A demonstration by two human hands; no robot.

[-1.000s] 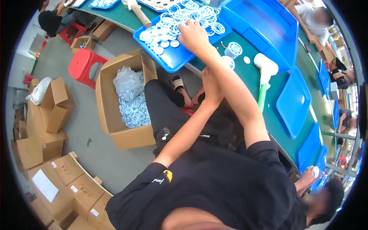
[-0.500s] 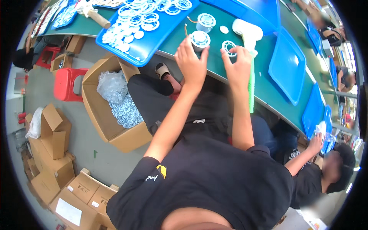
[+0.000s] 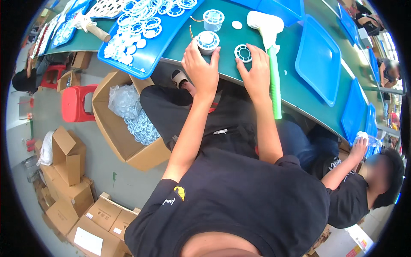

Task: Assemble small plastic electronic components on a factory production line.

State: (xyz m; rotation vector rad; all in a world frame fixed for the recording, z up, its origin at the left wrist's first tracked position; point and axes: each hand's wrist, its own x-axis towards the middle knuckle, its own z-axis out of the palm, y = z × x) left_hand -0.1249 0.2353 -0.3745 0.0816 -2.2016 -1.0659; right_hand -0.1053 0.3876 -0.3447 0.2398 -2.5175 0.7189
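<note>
My left hand (image 3: 200, 70) is closed around a small round motor (image 3: 208, 41) with a white slotted top, standing on the green table near its edge. A second motor (image 3: 213, 20) of the same kind stands just behind it; thin wires stick out to the left of both. Between thumb and fingers, my right hand (image 3: 257, 70) pinches a white slotted ring (image 3: 243, 53), tilted up to the right of the nearer motor. A white disc (image 3: 236, 25) lies beyond the ring. Right of my right hand is a mallet with a white-wrapped head (image 3: 264, 26) and a green handle (image 3: 275, 85).
A blue tray (image 3: 147, 64) of white rings and discs overhangs the table's edge at left, near a wooden-handled tool (image 3: 98, 32). Another blue tray (image 3: 317, 64) lies right. Below stand an open carton (image 3: 109, 141) of rings and a red stool (image 3: 77, 103). A co-worker (image 3: 349, 192) sits at right.
The whole view has shifted, so the table and its things appear farther left and slightly higher. The ring in my right hand shows its face more fully. Both hands keep their holds.
</note>
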